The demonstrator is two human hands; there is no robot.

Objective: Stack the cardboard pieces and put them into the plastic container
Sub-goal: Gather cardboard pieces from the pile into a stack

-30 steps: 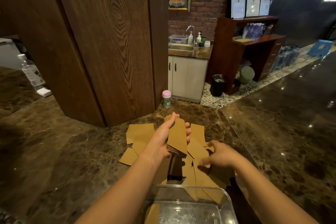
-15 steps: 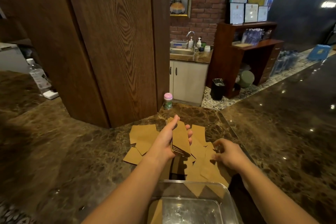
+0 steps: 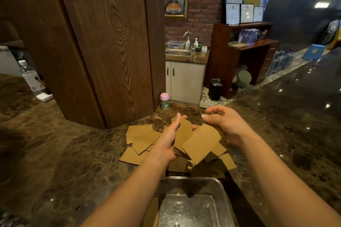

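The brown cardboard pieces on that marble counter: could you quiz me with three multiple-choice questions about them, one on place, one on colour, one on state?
1. Where is the clear plastic container?
A. Nearest the camera, before the loose brown cardboard pieces
B. Beside the sink
C. On the floor

2. What colour is the lid of the small green jar by the wooden pillar?
A. Blue
B. Pink
C. Black

3. What is the left hand doing?
A. Resting flat on the counter
B. Holding a water bottle
C. Gripping a stack of cardboard pieces

Answers: 1 A, its rim shows at the bottom edge. 2 B, the cap is pink. 3 C, its fingers wrap the stack, while the right hand adds a piece.
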